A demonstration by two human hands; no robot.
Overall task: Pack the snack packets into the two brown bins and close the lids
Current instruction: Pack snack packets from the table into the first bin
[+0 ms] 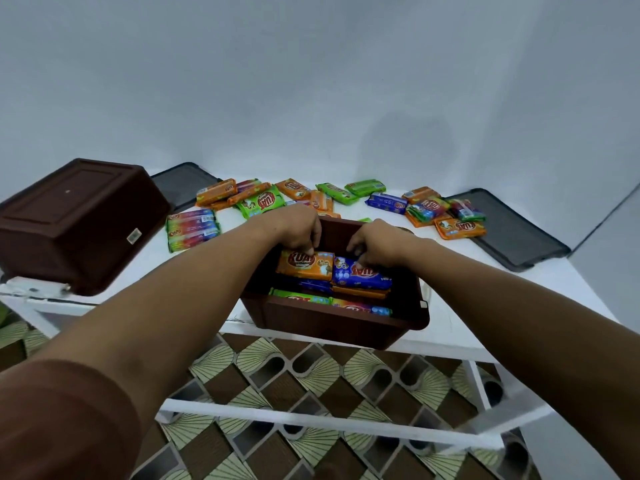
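An open brown bin [332, 327] stands at the table's front edge with several snack packets stacked inside. My left hand [298, 230] reaches into it and its fingers curl on the far edge of an orange packet [304, 266] lying on top. Beside it, my right hand [374, 245] holds the far edge of a blue packet [363, 273]. A second brown bin [79, 223] lies upside down at the left. Several loose packets [263, 200], orange, green, blue and rainbow, are scattered behind the open bin.
Two dark grey lids lie flat on the white table [485, 306]: one at the back left [181, 183], one at the right [509, 233]. A white wall stands right behind. A patterned floor shows below the table frame.
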